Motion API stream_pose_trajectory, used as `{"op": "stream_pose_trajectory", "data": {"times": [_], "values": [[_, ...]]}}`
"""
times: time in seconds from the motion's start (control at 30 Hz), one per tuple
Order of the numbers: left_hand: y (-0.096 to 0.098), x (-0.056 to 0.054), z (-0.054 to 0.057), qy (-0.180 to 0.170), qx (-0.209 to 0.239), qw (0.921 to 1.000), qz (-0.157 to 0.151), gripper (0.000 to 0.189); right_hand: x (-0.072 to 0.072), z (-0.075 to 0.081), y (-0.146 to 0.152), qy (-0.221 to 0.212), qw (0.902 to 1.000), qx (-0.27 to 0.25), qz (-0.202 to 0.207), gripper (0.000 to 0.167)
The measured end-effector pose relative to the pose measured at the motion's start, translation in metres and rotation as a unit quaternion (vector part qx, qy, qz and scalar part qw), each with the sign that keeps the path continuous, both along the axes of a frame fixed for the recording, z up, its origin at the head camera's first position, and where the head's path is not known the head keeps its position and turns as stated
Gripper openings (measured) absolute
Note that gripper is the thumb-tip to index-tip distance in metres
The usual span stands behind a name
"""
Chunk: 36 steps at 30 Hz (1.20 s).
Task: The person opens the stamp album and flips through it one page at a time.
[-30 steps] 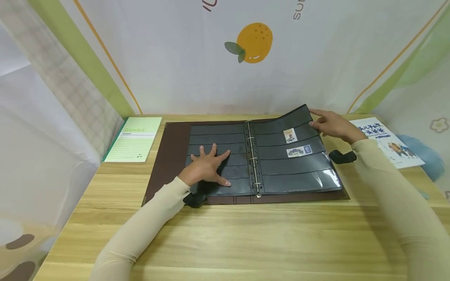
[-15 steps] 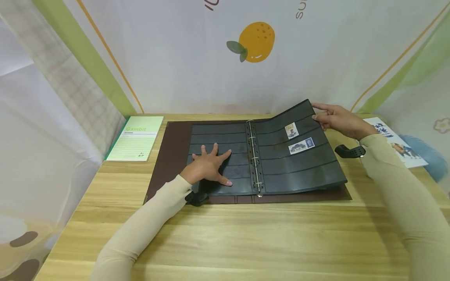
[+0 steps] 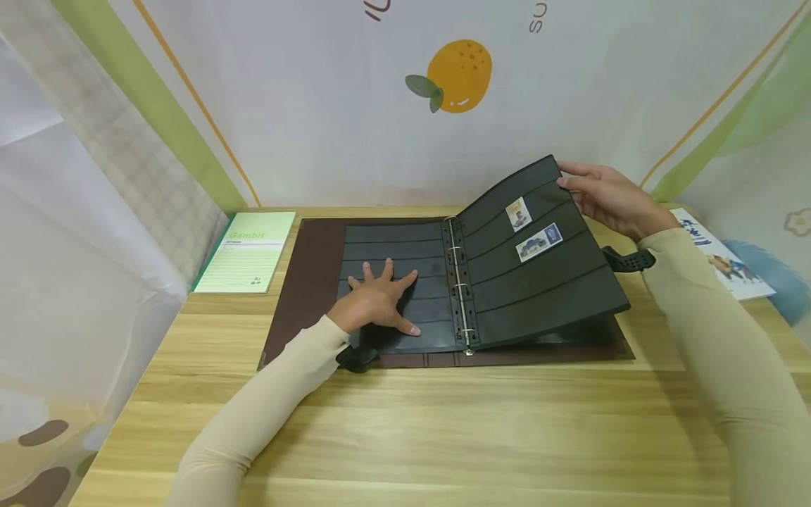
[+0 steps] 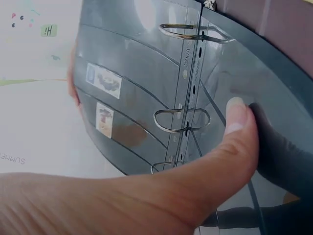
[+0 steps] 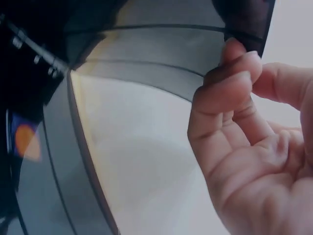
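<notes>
A brown ring-binder stamp album (image 3: 288, 292) lies open on the table. My left hand (image 3: 374, 303) rests spread on its left black page (image 3: 393, 234); the thumb shows large in the left wrist view. At the outer edge of the right black page (image 3: 551, 296), my right hand (image 3: 611, 197) pinches the sheet and holds it tilted up. Two stamps sit in that page's strips: a small upright one (image 3: 518, 214) and a wider one (image 3: 539, 243) below. Metal rings (image 4: 182, 121) run down the spine. Under the raised sheet, part of another dark page shows.
A pale green notebook (image 3: 243, 252) lies at the table's left back. To the right, partly behind my right forearm, are a white book (image 3: 722, 257) and a blue rounded thing (image 3: 769, 278). A printed curtain (image 3: 329, 105) hangs behind the table (image 3: 443, 429).
The right page has risen from nearly flat to a steep tilt, its outer edge lifted by my right hand. My left hand has stayed in place.
</notes>
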<state>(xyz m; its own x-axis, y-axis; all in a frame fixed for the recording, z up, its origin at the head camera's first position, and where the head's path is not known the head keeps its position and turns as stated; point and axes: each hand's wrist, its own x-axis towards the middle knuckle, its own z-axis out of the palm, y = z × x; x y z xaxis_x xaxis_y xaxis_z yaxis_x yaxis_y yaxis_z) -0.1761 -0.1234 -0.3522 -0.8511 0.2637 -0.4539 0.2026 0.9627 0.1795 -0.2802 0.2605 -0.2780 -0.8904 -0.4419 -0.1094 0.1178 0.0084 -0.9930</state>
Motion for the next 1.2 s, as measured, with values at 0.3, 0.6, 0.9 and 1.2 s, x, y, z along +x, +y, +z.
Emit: {"op": "stream_pose_trajectory", "data": {"times": [0.3, 0.6, 0.9, 1.2], "values": [[0.001, -0.002, 0.008, 0.003, 0.006, 1.0, 0.001, 0.105, 0.001, 0.012, -0.033, -0.026, 0.9986, -0.041, -0.021, 0.082], [0.044, -0.003, 0.055, 0.104, 0.229, 0.9675, -0.019, 0.084, -0.004, 0.022, -0.06, -0.035, 0.9964, -0.067, -0.037, 0.083], [0.092, -0.011, 0.117, 0.137, 0.344, 0.9288, -0.015, 0.086, -0.004, 0.036, -0.092, -0.036, 0.9956, -0.08, -0.033, 0.088], [0.089, -0.014, 0.124, 0.027, 0.354, 0.9343, -0.029, 0.08, -0.002, 0.049, -0.112, 0.04, 0.9963, 0.073, -0.023, 0.076]]}}
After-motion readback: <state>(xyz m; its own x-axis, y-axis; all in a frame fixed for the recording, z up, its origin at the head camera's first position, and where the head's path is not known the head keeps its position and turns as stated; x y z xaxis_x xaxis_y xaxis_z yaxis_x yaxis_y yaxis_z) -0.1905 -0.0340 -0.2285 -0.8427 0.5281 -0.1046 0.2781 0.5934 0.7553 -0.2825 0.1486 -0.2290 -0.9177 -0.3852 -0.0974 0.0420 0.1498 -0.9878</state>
